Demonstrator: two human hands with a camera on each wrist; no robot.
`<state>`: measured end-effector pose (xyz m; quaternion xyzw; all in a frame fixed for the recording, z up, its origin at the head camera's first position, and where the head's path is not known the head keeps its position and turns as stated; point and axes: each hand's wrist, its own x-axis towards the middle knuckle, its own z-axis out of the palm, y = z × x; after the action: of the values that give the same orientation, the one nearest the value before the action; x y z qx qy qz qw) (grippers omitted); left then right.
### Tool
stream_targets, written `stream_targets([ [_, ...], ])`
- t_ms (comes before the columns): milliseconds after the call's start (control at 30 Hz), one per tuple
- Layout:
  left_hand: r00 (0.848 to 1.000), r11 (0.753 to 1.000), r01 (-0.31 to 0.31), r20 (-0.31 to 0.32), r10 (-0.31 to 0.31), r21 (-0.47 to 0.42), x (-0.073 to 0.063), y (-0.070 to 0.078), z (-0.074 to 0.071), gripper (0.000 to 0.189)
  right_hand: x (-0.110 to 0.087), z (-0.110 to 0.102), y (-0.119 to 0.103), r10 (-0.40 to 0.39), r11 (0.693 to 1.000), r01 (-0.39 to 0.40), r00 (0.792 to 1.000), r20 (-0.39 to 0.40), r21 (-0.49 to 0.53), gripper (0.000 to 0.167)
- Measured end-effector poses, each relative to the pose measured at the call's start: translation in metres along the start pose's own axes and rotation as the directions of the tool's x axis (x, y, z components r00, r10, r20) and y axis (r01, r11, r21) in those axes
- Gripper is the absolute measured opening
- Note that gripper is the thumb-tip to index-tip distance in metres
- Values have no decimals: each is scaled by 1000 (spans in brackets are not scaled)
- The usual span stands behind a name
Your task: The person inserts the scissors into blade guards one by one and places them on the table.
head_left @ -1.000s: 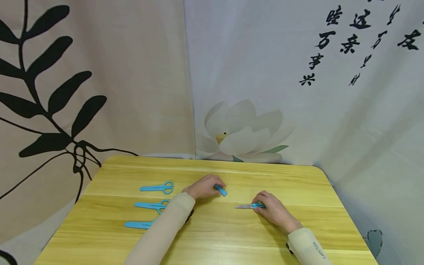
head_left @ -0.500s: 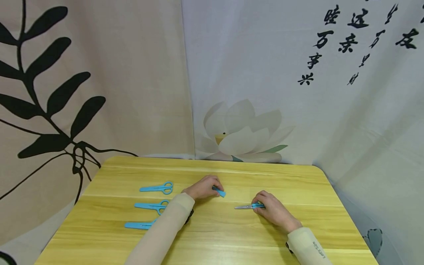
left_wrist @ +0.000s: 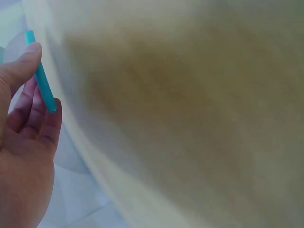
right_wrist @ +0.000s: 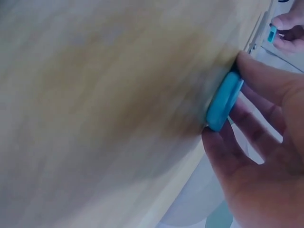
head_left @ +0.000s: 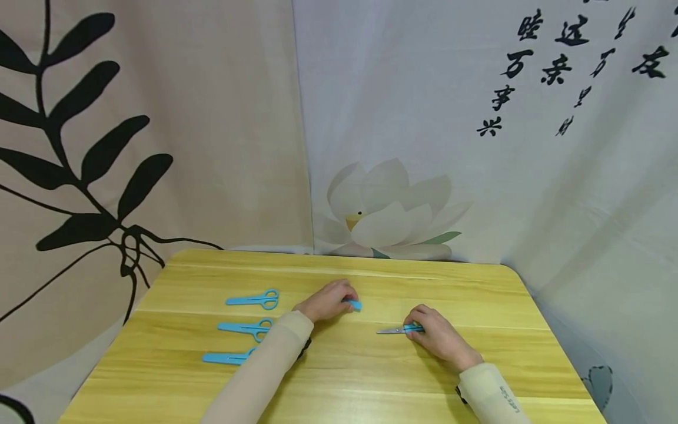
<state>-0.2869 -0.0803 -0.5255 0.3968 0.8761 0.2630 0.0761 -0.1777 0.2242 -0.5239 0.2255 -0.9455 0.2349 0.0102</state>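
My left hand (head_left: 329, 300) pinches a blue scissors sheath (head_left: 355, 305) between thumb and fingers, above the middle of the table. In the left wrist view the sheath (left_wrist: 43, 85) appears edge-on, with the thumb on one side and fingertips on the other. Seen from the right wrist, one end of the sheath (right_wrist: 272, 34) shows a hollow opening. My right hand (head_left: 439, 335) grips a pair of scissors (head_left: 391, 331) by the blue handles (right_wrist: 224, 102). The bare metal blades point left, toward the left hand, with a gap between them and the sheath.
Three sheathed blue scissors lie in a column on the left: a far pair (head_left: 251, 300), a middle pair (head_left: 238, 328) and a near pair (head_left: 225, 358). The left sleeve (head_left: 265, 365) partly covers the nearer ones. A curtain (head_left: 238, 147) hangs behind the wooden table (head_left: 344, 383).
The sheath in my left hand has turned from slanting down to the right to nearly level, and less of it shows. The right hand and its scissors have stayed almost still.
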Motion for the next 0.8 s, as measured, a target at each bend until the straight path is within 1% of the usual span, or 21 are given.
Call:
stream_targets([
  [67, 1000, 1000, -12, -14, 13, 23, 0, 3, -3, 15, 1, 0, 0, -6, 1000, 6, 1000, 6, -6, 12],
  [200, 998, 998, -45, -42, 46, 38, -2, 13, -10, 17, 4, -1, -1, -12, 1000, 12, 1000, 20, -17, 11],
  [400, 995, 996, -77, -59, 80, 54, -13, 27, -18, 19, 6, -3, -4, -13, 1000, 14, 1000, 23, -16, 10],
  [500, 994, 994, -88, -64, 92, 69, -21, 32, -22, 20, 6, -3, -6, -5, 1000, 5, 1000, 7, -17, 12],
  [633, 991, 991, -107, -65, 113, 84, -31, 36, -25, 18, 5, -2, -9, 4, 1000, -4, 999, -36, -12, 13],
  [800, 988, 986, -134, -68, 142, 102, -40, 40, -28, 16, 4, -2, -14, 31, 1000, -31, 996, -79, 5, 13],
])
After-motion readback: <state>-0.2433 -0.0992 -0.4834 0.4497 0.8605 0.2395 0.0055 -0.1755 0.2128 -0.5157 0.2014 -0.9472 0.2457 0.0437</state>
